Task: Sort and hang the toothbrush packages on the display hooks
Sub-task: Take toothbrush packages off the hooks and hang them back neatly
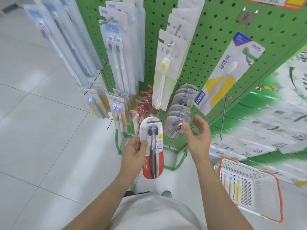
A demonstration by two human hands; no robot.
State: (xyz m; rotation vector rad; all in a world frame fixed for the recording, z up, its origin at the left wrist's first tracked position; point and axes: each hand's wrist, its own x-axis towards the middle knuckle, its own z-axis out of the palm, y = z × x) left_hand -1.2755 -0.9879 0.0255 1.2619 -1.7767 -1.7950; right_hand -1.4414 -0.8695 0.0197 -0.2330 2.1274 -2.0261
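My left hand [135, 151] grips a Colgate toothbrush package [152, 146] with a red bottom, upright, in front of the green pegboard rack [209, 39]. My right hand [197, 135] is just to its right, fingers relaxed, thumb touching the frontmost package in a row of clear blister packages [181, 110] hanging on a low hook. Higher on the rack hang white packages with a yellow brush [163, 77], a yellow and white FROG package [221, 80] and blue-white packages [116, 47]. A bare hook [223, 117] juts out to the right.
An orange and white basket [259, 181] with a few toothbrush packages stands on the floor at the lower right. Small packages [116, 110] hang low on the rack's left side. White tiled floor lies to the left, a green-printed shelf to the right.
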